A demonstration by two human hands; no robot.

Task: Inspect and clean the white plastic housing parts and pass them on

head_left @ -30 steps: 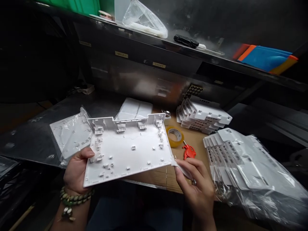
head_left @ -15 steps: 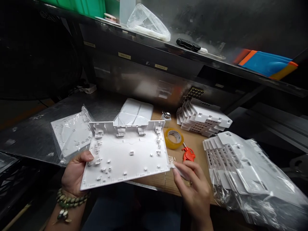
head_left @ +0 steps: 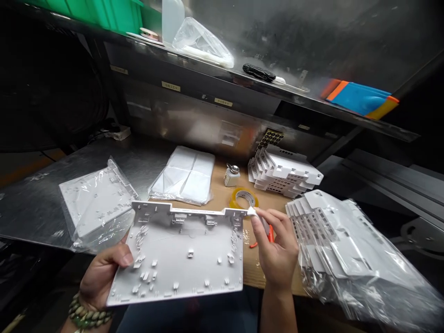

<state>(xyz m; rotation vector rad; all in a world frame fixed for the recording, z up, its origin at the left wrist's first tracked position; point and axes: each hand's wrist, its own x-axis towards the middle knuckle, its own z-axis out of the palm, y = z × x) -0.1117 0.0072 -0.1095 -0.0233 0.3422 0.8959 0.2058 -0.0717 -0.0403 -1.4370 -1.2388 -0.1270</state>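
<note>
Between both hands, white panel (head_left: 180, 252): left hand (head_left: 104, 273) clamps its edge, right hand (head_left: 275, 247) pinches maybe a cloth (head_left: 252, 212) at its corner.

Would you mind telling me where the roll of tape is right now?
In the head view, the tape roll lies on the cardboard mat right of centre, just beyond the right hand, with a small bottle behind it.
</note>
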